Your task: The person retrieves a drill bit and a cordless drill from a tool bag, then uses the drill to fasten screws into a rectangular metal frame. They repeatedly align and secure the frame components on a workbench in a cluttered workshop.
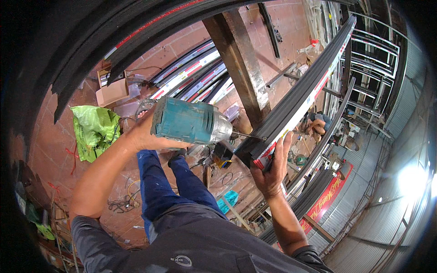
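My left hand (144,133) is wrapped round a worn teal power drill (184,122) with a silver metal nose. Its thin bit points right, and the tip meets the black side of a long metal profile (298,98) close to its near end. White and red film covers another face of that profile. My right hand (273,170) grips the profile's near end, with the fingers up along the filmed side and the thumb side below. The drill's handle and trigger are mostly hidden behind my left hand.
A dark steel beam (239,61) stands beyond the drill. Filmed profiles (193,68) lie on the tiled floor, near an open cardboard box (111,92) and a lime-green bag (94,132). Cables trail by my feet. Another person (317,123) is farther right, near white frames (375,50).
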A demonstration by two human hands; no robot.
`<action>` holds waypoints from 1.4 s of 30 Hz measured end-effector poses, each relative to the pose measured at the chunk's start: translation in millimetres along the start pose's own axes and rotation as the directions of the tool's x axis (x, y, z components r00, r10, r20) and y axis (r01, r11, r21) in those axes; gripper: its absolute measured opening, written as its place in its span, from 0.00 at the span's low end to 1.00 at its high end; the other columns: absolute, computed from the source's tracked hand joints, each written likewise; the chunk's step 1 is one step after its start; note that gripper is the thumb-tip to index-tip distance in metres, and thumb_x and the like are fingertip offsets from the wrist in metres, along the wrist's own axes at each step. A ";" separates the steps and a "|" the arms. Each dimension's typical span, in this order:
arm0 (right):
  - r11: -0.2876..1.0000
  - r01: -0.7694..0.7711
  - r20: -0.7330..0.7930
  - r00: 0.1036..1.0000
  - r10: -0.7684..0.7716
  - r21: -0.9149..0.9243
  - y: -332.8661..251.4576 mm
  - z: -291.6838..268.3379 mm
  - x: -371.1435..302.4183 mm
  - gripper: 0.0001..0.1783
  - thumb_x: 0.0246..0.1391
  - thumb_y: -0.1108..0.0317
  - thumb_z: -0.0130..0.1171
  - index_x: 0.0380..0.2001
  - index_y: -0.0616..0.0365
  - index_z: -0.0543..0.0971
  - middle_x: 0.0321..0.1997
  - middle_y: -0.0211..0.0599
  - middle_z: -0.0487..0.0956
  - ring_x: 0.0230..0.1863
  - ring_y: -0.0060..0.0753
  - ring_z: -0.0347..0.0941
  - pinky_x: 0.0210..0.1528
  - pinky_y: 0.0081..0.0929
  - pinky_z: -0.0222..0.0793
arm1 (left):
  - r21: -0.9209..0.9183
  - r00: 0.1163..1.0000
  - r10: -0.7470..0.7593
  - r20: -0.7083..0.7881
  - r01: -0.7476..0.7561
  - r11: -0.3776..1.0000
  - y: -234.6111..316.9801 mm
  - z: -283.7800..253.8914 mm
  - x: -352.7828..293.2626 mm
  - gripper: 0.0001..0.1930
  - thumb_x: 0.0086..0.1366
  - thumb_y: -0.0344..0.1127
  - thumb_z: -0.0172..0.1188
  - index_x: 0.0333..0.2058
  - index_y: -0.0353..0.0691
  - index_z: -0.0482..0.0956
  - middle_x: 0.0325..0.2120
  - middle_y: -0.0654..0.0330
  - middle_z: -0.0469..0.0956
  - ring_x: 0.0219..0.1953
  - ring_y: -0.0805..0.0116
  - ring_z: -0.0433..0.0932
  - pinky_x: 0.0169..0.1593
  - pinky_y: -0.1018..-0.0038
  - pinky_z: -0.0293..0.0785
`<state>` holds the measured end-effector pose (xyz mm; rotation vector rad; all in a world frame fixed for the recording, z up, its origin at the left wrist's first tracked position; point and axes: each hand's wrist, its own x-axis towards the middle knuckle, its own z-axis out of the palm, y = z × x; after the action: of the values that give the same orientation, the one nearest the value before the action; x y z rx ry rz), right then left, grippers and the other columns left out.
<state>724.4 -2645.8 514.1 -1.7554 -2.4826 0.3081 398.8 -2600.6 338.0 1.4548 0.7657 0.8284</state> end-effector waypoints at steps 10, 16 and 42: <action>0.989 -0.100 -0.086 0.992 0.090 -0.109 -15.3 1.9 3.9 0.53 0.45 0.61 0.74 0.72 0.60 0.59 0.73 0.68 0.57 0.74 0.72 0.54 0.74 0.57 0.52 | 0.027 0.994 0.105 -0.020 -0.104 0.994 -7.9 -1.0 -0.9 0.34 0.46 0.43 0.81 0.52 0.38 0.81 0.47 0.53 0.84 0.48 0.58 0.82 0.56 0.63 0.75; 0.982 -0.123 -0.069 0.991 0.114 -0.143 -17.7 3.2 3.5 0.57 0.38 0.66 0.76 0.72 0.59 0.58 0.72 0.69 0.56 0.72 0.74 0.55 0.71 0.57 0.57 | -0.185 0.998 -0.054 0.040 0.061 0.981 10.8 -4.3 15.0 0.31 0.48 0.39 0.79 0.52 0.38 0.80 0.44 0.55 0.84 0.46 0.63 0.82 0.55 0.65 0.76; 0.988 -0.137 -0.082 0.988 0.131 -0.074 -19.5 7.4 -10.0 0.57 0.40 0.56 0.79 0.71 0.59 0.61 0.72 0.70 0.58 0.70 0.73 0.60 0.67 0.56 0.63 | 0.102 0.986 -0.024 0.165 0.007 0.995 -29.9 -10.3 -11.7 0.33 0.48 0.47 0.80 0.52 0.39 0.82 0.49 0.53 0.84 0.51 0.54 0.82 0.58 0.60 0.75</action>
<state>708.4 -2662.3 511.5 -1.9315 -2.3597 0.1497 384.5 -2603.7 307.7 1.5848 0.7002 0.6543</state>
